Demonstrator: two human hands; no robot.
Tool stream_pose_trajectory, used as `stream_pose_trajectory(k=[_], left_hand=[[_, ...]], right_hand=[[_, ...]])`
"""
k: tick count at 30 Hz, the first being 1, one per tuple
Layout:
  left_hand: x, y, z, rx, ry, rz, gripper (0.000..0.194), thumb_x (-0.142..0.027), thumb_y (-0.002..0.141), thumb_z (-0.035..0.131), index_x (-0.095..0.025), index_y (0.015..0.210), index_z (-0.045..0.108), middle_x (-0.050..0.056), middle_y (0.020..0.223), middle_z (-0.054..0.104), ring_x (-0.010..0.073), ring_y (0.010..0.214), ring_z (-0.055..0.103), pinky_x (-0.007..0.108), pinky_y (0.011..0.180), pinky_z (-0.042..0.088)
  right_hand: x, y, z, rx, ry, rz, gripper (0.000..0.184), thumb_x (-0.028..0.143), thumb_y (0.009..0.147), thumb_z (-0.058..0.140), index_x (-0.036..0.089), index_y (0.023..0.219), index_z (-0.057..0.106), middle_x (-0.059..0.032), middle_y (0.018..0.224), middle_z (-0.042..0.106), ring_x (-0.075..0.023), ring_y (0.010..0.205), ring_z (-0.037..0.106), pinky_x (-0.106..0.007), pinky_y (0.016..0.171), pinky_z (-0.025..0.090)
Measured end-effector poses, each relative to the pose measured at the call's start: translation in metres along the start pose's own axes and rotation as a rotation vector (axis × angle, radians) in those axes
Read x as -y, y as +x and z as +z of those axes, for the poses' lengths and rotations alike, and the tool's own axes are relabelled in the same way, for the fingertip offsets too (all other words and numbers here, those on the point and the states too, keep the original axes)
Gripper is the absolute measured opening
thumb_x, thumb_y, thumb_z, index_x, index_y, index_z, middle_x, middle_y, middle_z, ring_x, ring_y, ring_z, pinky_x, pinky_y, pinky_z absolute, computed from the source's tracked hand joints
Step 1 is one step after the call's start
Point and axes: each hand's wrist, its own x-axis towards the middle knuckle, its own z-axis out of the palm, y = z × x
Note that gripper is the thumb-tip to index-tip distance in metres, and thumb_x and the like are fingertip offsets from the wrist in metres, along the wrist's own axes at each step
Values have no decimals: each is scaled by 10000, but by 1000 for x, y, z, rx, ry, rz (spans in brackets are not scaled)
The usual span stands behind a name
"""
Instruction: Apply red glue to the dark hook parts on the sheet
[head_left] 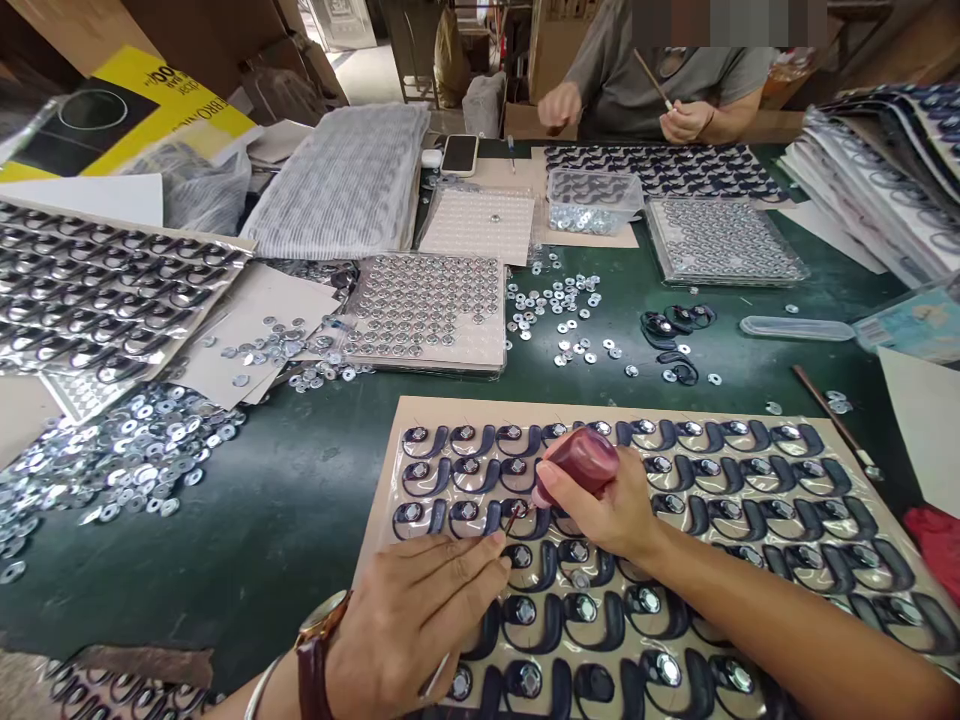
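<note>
My right hand (pixel 619 515) is wrapped round a dark red, rounded squeeze bottle (pixel 586 458), tilted with its narrow end down to the left. Beside it, my left hand (pixel 424 610), wearing a watch, has its fingers together round a thin stick (pixel 513 517). The stick's reddish tip points at one of the parts on the sheet. Both hands are over a tan card sheet (pixel 396 440) under clear film, covered with rows of black hook-shaped parts (pixel 529 620) with silvery gem-like centres. My hands and right forearm hide some parts.
Loose silver washers (pixel 161 440) lie heaped at the left, with more (pixel 562 300) mid-table. Boards of round pieces (pixel 427 305) and a clear tub (pixel 592 200) stand farther back. A brown stick (pixel 832 415) lies at right. Across the table a person (pixel 675 90) holds a stick.
</note>
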Motion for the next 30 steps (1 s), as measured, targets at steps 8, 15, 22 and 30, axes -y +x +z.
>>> stream_pose_trajectory(k=[8,15,22,30], left_hand=[[7,2,0,-134,-289,-189,404,26,792,513,-95,1169,593,108,1072,703,168,1019,671,242,815,580],[9,1,7,-191,-326,-242,329,7,818,550,-128,1111,611,69,1024,719,156,990,682,219,795,576],[-4,-7,1,-159,-227,-171,423,18,803,508,-113,1199,581,87,1130,683,164,1046,658,259,833,576],[-31,-22,0,6,96,128,375,-89,929,332,-16,1201,579,153,1220,620,243,1160,589,368,888,569]], right_hand=[[-3,-2,4,40,43,-19,173,358,843,621,184,834,627,-10,576,662,-159,512,631,-267,538,524],[8,3,4,51,-35,0,263,416,766,699,162,786,633,-22,582,660,-157,514,616,-269,525,514],[33,3,-15,186,129,141,252,423,842,625,172,820,629,-17,671,698,-129,543,626,-225,502,507],[12,-32,2,-29,203,33,83,266,836,646,187,832,622,-6,643,687,-160,563,674,-261,561,542]])
